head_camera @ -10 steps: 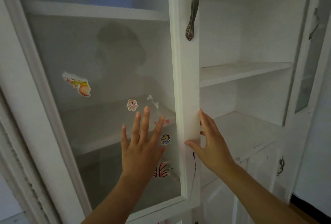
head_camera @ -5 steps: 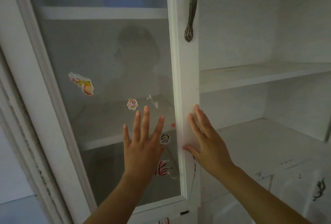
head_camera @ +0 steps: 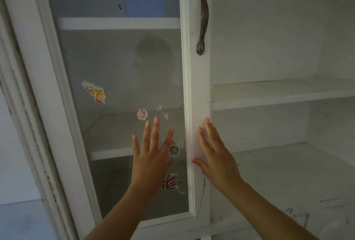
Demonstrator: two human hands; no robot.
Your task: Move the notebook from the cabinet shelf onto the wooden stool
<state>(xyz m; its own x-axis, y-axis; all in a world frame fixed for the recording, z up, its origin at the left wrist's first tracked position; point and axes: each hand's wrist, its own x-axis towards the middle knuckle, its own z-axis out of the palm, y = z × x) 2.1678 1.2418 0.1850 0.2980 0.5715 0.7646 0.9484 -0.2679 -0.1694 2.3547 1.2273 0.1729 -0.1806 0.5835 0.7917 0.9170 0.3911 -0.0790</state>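
Fingers of the right hand (head_camera: 218,155) now lie flat on the door frame (head_camera: 198,90), no longer hooked round its edge. The left hand (head_camera: 151,155) stays spread on the glass (head_camera: 119,70). Both are open and empty; no notebook shows, so the door is likely being shut.

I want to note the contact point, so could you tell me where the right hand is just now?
The right hand lies flat on the white door frame, below the metal handle, right of the left hand on the glass.

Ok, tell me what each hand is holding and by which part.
Nothing is held. The left hand lies flat and open on the door's glass pane; the right hand lies flat on the door's white frame, fingers straight.
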